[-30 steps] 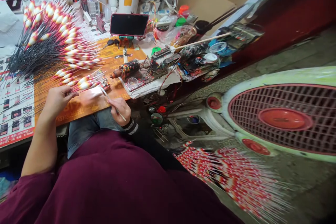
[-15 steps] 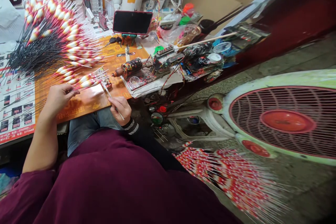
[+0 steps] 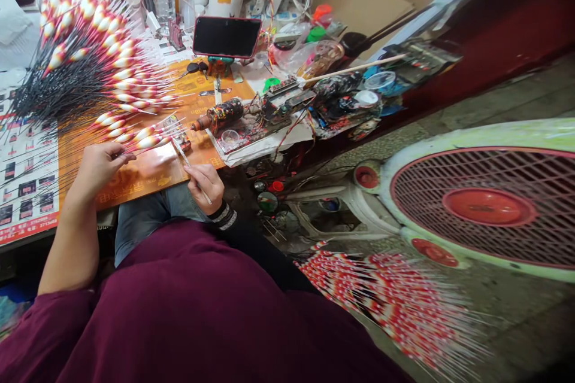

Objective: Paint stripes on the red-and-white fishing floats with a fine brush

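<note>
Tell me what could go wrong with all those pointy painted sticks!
The thin white stick in the right hand is close to the painted stick in the left hand, so a slip might bump it. The big heap has long, thin stems spreading near the left hand, which could snag some. The red-and-white bundle lies low beside the fan, where it might get knocked.
</note>
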`<state>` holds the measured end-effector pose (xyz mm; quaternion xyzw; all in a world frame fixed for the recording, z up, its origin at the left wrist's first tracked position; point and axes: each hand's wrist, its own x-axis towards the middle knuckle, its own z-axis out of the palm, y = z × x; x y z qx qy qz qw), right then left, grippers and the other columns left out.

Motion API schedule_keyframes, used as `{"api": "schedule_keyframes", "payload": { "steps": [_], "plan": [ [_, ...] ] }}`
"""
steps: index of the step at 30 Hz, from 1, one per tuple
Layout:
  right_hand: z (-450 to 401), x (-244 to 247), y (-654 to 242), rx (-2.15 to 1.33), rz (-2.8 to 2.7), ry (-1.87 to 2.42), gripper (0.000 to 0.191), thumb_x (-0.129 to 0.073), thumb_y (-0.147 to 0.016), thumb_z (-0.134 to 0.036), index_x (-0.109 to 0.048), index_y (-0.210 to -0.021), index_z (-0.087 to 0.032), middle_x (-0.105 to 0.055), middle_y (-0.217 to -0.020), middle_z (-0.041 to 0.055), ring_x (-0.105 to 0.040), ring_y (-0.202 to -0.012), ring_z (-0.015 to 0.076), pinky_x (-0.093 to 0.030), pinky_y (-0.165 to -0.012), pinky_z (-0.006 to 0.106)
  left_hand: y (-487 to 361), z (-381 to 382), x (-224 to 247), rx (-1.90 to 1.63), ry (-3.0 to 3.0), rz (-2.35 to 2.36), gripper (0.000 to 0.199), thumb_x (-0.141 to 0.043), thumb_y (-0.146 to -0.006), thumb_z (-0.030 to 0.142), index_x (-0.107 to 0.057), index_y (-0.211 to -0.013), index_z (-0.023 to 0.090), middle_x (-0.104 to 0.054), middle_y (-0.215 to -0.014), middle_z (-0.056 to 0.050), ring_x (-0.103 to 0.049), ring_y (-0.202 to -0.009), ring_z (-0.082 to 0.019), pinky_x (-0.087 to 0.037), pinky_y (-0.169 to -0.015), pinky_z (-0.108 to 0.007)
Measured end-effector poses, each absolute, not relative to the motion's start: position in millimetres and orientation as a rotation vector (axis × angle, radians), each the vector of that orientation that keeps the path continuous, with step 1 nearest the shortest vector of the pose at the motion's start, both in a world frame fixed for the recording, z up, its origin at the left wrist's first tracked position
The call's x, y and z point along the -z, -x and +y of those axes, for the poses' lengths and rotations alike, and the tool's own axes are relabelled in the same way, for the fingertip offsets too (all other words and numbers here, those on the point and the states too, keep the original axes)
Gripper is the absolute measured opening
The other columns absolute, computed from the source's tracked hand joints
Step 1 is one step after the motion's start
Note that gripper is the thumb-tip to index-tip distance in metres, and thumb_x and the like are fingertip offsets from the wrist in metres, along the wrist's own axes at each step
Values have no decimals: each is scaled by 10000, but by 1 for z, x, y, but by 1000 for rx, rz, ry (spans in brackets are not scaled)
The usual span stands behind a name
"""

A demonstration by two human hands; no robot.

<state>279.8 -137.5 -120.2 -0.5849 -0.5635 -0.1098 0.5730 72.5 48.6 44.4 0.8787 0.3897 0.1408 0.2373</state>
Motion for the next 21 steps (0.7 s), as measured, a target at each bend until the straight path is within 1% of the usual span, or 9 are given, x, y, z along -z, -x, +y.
{"api": "schedule_keyframes", "payload": {
  "steps": [6, 10, 14, 19, 21],
  "plan": [
    [-137, 120, -280, 279, -1316, 1308, 377, -522, -1056, -249, -731, -1369, -277, -820, -1128, 82, -782, -1031, 231, -670, -973, 438, -74, 47, -47, -384, -2415, 1085, 303, -685, -860, 444, -749, -728, 179, -711, -703, -40, -521, -629, -152, -332, -608, -282],
    [-137, 121, -279, 235, -1319, 1348, 386, -512, -1067, -275, -725, -1388, -289, -820, -1145, 83, -785, -1042, 236, -665, -998, 453, -74, 47, -49, -359, -2426, 1087, 314, -687, -867, 460, -757, -744, 180, -673, -669, -27, -486, -616, -148, -304, -601, -289],
    [-136, 122, -279, 235, -1318, 1333, 391, -521, -1068, -277, -713, -1408, -291, -824, -1165, 83, -789, -1052, 234, -665, -1012, 452, -74, 46, -49, -370, -2421, 1101, 292, -688, -875, 433, -743, -744, 178, -657, -669, -23, -481, -618, -146, -297, -607, -291],
    [-137, 119, -280, 312, -1278, 1314, 351, -522, -1054, -246, -744, -1324, -273, -835, -1091, 80, -803, -987, 229, -697, -922, 441, -77, 42, -54, -382, -2466, 1112, 277, -720, -876, 375, -671, -677, 188, -591, -627, -3, -457, -608, -143, -284, -615, -298],
    [-138, 116, -280, 336, -1276, 1287, 337, -532, -1042, -224, -749, -1297, -260, -838, -1062, 81, -808, -962, 225, -702, -891, 430, -76, 40, -57, -369, -2478, 1104, 244, -736, -871, 342, -671, -691, 191, -588, -634, -2, -472, -620, -148, -297, -629, -301]
  ]
}}
